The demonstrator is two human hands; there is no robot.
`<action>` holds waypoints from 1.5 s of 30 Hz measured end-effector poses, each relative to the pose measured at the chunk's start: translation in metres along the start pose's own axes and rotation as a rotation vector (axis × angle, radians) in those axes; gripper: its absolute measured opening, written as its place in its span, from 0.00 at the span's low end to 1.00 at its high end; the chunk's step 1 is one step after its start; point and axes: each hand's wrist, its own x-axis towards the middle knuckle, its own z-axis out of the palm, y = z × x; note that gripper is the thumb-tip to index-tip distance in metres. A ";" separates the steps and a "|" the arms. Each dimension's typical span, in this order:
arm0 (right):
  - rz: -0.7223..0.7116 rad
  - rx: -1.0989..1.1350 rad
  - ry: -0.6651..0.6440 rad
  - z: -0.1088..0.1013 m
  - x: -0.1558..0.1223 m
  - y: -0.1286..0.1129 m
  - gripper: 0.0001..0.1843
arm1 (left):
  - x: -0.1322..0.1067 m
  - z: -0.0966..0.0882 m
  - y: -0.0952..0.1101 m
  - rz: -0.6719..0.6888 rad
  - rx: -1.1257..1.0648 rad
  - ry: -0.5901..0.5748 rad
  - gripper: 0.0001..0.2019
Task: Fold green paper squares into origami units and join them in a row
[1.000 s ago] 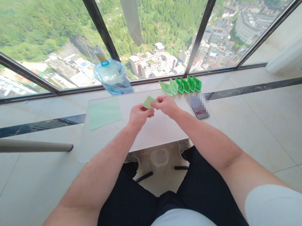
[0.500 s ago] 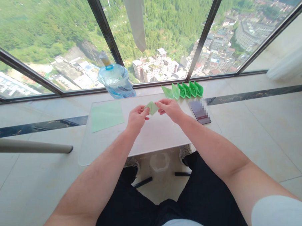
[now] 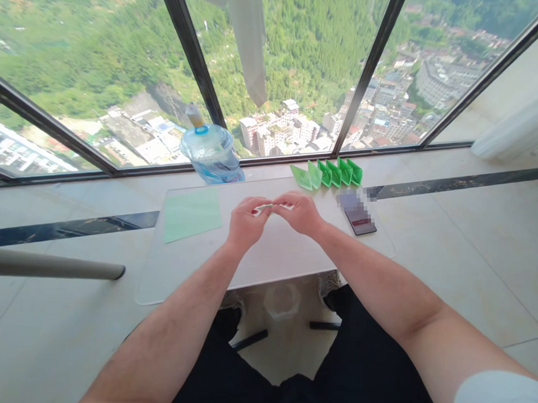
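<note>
Between my two hands is a small folded piece of light green paper (image 3: 264, 207), turned nearly edge-on and mostly covered by fingers. My left hand (image 3: 248, 221) pinches it from the left, thumb against fingers. From the other side my right hand (image 3: 300, 212) pinches it too, and the fingertips of both hands meet over the middle of the white table (image 3: 271, 255). To the left lies a flat pale green sheet of paper (image 3: 192, 214). A row of several folded green paper pieces (image 3: 332, 174) stands at the table's back right.
A phone (image 3: 359, 215), partly blurred out, lies at the table's right side. Behind the table stands a large clear blue water jug (image 3: 211, 153) by the window. A grey pole (image 3: 53, 263) juts in from the left. My legs are under the table's front edge.
The folded paper has turned from showing its diamond-shaped face to nearly edge-on. My hands have come closer together, fingertips now meeting. The whole view has shifted slightly.
</note>
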 end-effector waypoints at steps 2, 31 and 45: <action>0.004 -0.015 -0.012 0.003 -0.002 -0.002 0.06 | 0.000 0.000 0.002 -0.041 -0.006 -0.017 0.09; 0.026 -0.248 -0.458 -0.017 0.005 0.028 0.30 | -0.007 0.003 -0.026 0.310 0.538 -0.403 0.20; 0.264 0.156 -0.188 -0.011 0.012 0.018 0.11 | 0.010 -0.003 -0.011 -0.208 -0.199 -0.066 0.12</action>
